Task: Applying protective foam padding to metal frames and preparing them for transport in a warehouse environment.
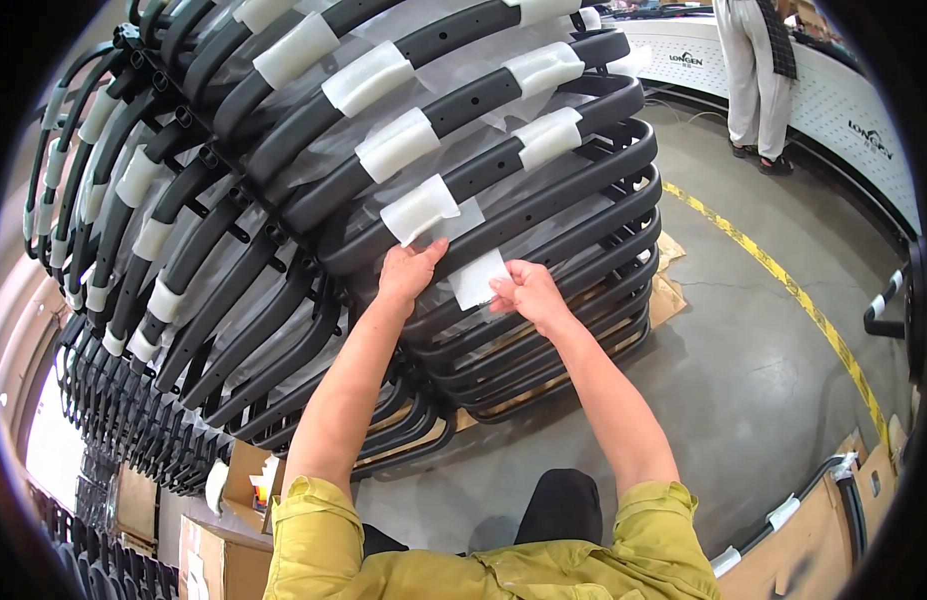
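White sheet behind blk tube; R fingers clamped on edge; L fingers: can't tell.

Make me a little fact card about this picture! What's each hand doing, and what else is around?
Left hand: against the curved black metal-looking tubes, its grip partly hidden
Right hand: pinching the edge of a white rectangular foam-like sheet
Padding: white foam-like sleeves around several tubes
Floor: grey, with curving yellow-and-black tape
Other person: upper right, in pale trousers
Lower left: brown cardboard box
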Motion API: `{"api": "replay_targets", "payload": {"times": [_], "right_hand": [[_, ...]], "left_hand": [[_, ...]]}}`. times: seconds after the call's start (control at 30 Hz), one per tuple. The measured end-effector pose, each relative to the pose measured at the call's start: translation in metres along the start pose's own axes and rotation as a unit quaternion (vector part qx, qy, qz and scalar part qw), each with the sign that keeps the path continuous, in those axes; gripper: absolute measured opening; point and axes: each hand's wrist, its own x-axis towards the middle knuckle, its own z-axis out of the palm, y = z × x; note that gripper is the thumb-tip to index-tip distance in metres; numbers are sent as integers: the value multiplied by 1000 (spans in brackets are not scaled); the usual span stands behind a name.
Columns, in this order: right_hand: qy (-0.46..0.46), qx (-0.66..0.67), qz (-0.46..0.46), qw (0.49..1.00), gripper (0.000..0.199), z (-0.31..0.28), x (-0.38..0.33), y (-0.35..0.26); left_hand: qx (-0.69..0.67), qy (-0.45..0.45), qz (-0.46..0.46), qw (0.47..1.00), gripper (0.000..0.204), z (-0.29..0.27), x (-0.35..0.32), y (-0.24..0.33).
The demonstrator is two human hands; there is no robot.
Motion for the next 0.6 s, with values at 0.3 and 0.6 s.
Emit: {"api": "replay_targets", "payload": {"times": [0.3,0.6], "right_hand": [[-15,72,64,995,24,3,-8,4],[60,185,77,978,11,13,-6,27]], "left_hand": [[27,30,20,999,49,1,12,-18],[97,190,160,964,19,14,-32,0]]}}
